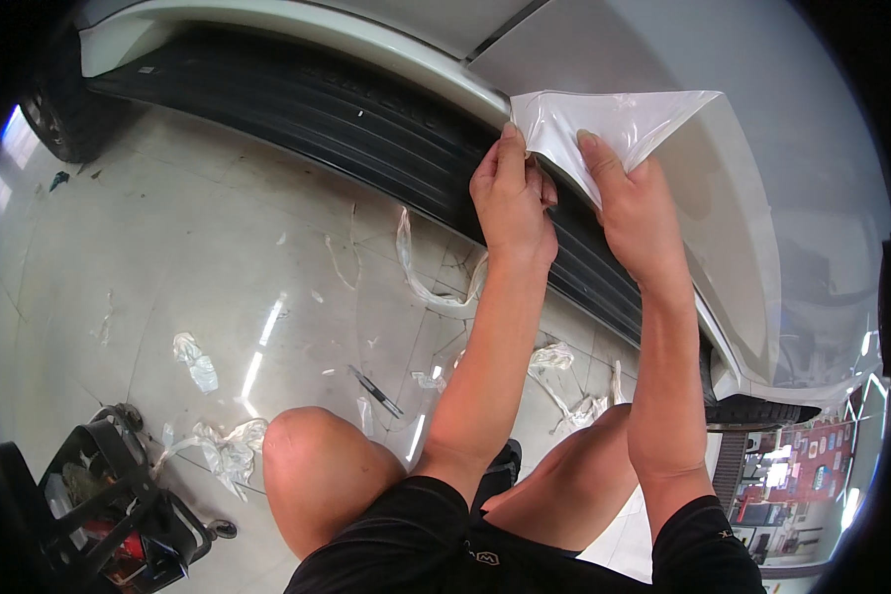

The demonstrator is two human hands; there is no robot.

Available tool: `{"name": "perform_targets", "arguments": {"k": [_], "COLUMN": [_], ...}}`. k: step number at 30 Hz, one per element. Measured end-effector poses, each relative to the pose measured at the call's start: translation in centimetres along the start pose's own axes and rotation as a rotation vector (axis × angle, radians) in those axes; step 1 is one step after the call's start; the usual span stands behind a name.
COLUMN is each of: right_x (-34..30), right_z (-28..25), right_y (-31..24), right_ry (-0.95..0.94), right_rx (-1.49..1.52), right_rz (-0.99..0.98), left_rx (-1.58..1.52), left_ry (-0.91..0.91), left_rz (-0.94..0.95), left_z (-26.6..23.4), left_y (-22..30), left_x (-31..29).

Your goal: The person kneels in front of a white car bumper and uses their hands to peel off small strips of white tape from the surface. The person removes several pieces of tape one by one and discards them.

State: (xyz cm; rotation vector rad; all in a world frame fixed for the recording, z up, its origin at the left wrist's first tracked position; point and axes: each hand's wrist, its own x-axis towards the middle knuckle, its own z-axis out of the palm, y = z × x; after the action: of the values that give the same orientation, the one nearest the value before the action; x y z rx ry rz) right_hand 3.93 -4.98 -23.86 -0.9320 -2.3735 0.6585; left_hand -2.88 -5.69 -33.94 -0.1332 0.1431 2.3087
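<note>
A glossy white film sheet (pixel 629 114) stands out, folded and creased, from the lower side of a silver car (pixel 604 45). My right hand (pixel 643 213) is closed on the film's lower part, thumb on top and the other fingers hidden behind. At the film's lower left corner, my left hand (pixel 510 198) pinches the edge between thumb and fingers, close to the white sill (pixel 465 84). Under both hands runs the black ribbed running board (pixel 297 119). How far the film still sticks to the body is hard to tell.
Crumpled film scraps (pixel 233 450) and a long film strip (pixel 416 277) lie on the tiled floor. A slim dark tool (pixel 374 391) rests there, left of my forearm. A black wheeled cart (pixel 99 495) stands at lower left. The car's tyre (pixel 64 109) is far left.
</note>
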Motion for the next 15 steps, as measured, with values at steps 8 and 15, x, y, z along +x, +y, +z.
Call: {"name": "perform_targets", "arguments": {"k": [8,15], "right_x": [0.0,-0.2], "right_z": [-0.6,-1.3], "right_y": [-0.1,-0.2], "right_ry": [-0.011,-0.046], "right_rx": [-0.057,-0.082], "right_rz": [-0.016,0.036], "left_rx": [-0.083,-0.050], "left_ry": [-0.018,-0.063], "left_rz": [-0.070,-0.039], "left_z": [-0.1,-1.1], "left_y": [-0.5,-1.2], "left_x": [-1.4,-2.6]}}
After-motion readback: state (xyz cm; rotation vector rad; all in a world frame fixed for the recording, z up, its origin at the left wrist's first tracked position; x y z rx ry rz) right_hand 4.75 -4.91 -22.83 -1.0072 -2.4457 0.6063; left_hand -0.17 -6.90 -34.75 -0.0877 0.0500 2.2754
